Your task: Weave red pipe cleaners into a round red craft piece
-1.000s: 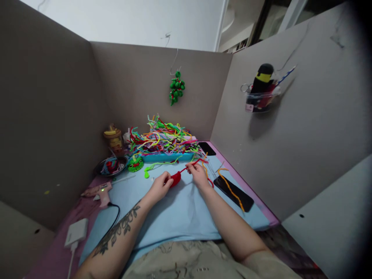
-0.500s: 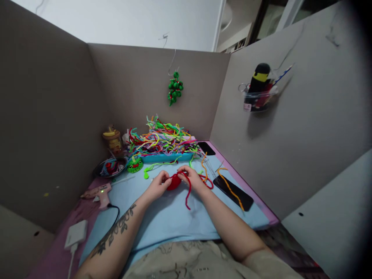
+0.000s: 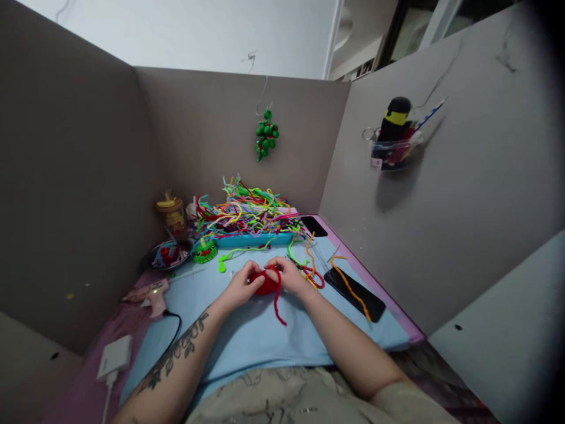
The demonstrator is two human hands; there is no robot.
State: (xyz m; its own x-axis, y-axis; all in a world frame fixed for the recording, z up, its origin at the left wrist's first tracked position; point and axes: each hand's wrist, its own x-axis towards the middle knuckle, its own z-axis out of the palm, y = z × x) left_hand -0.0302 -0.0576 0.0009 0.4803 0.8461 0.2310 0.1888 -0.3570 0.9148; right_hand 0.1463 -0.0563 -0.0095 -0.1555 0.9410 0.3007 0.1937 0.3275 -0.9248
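Note:
Between my two hands is a rounded red yarn piece [image 3: 265, 287], held just above the blue cloth [image 3: 265, 335]. My left hand [image 3: 242, 282] pinches its left side with thumb and fingers. At its upper right edge, the fingers of my right hand [image 3: 285, 274] are closed on the piece and its yarn. A loose red yarn tail [image 3: 277, 306] hangs down from the right fingers toward me. Whether a small tool is in either hand is hidden by the fingers. Right of my right hand lie a loop of red yarn [image 3: 320, 277] and an orange strand [image 3: 311, 253].
A blue tray [image 3: 253, 240] heaped with colourful yarn stands at the back. A green knitted piece [image 3: 205, 251], a dark bowl [image 3: 152, 259] and a pink glue gun [image 3: 154, 294] lie left. A black phone [image 3: 357, 294] lies right. Grey panels enclose the table.
My hands have drawn closer together on the red yarn piece. The yarn tail has shifted left and hangs in front of the piece.

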